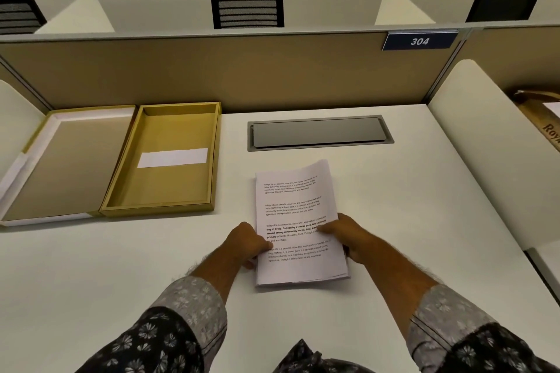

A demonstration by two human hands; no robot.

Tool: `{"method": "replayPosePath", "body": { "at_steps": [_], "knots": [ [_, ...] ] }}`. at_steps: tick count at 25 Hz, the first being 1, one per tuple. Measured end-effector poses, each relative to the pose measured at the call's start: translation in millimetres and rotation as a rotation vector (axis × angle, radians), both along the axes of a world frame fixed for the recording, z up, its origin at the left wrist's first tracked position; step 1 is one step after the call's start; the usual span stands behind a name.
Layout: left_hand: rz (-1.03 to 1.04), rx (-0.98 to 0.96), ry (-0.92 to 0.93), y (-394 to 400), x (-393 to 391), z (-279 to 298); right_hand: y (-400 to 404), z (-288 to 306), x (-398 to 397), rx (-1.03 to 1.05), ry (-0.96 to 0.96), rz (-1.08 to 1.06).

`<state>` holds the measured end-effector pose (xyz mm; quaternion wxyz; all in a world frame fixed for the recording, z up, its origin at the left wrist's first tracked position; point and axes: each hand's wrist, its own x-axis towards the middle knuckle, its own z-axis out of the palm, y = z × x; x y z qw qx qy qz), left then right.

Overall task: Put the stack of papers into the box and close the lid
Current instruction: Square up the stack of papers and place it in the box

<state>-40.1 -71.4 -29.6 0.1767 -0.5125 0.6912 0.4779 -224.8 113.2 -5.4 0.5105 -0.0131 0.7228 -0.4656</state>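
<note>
A stack of printed white papers lies on the white desk in front of me, a little right of centre. My left hand grips its left edge, thumb on top of the top sheet. My right hand grips the right edge the same way. To the left stands a shallow gold box, open, with a white slip of paper inside. Its lid lies flat, folded out to the box's left, inner side up.
A grey cable hatch is set into the desk behind the papers. A tan partition with a "304" sign closes the back. White side dividers stand left and right. Black chairs show beyond the partition.
</note>
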Motion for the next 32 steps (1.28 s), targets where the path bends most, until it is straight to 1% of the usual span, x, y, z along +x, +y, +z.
{"method": "replayPosePath", "body": {
  "at_steps": [4,6,8,10,13,15,16,18,20,22,25,29,32],
  "knots": [
    [-0.004,-0.033,0.013,1.6,2.6,-3.3,5.7,0.5,2.4,-0.103,0.038,0.065],
    [-0.018,-0.054,0.051,2.2,7.4,-3.3,10.6,5.1,3.7,-0.164,0.052,0.089],
    [0.013,-0.075,0.111,3.6,14.3,-3.1,17.5,8.4,7.2,-0.213,0.106,0.081],
    [0.137,-0.045,0.236,6.5,20.2,-1.5,24.9,11.1,11.9,-0.266,0.170,0.060],
    [0.348,0.145,0.533,7.1,19.6,15.6,35.2,17.6,15.7,-0.349,0.219,0.063],
    [0.378,0.245,0.690,2.3,15.7,32.5,39.2,22.8,17.7,-0.415,0.215,0.055],
    [0.376,0.249,0.752,0.0,13.3,41.8,40.4,25.5,18.3,-0.446,0.206,0.035],
    [0.381,0.170,0.843,0.5,9.1,57.5,42.0,30.3,18.9,-0.494,0.195,-0.003],
    [0.371,0.054,0.886,11.9,6.5,66.8,46.5,36.0,17.4,-0.525,0.221,-0.009],
    [0.354,-0.012,0.920,26.5,5.4,67.6,52.7,38.9,14.6,-0.531,0.278,-0.009],
    [0.369,-0.021,0.967,43.1,7.6,61.9,61.8,37.5,13.0,-0.551,0.326,-0.010],
    [0.387,-0.006,0.917,60.7,17.9,46.4,68.5,38.2,13.7,-0.512,0.327,0.070],
    [0.415,0.011,0.912,65.1,24.8,39.7,66.7,37.9,14.5,-0.491,0.340,0.080]
  ]
}}
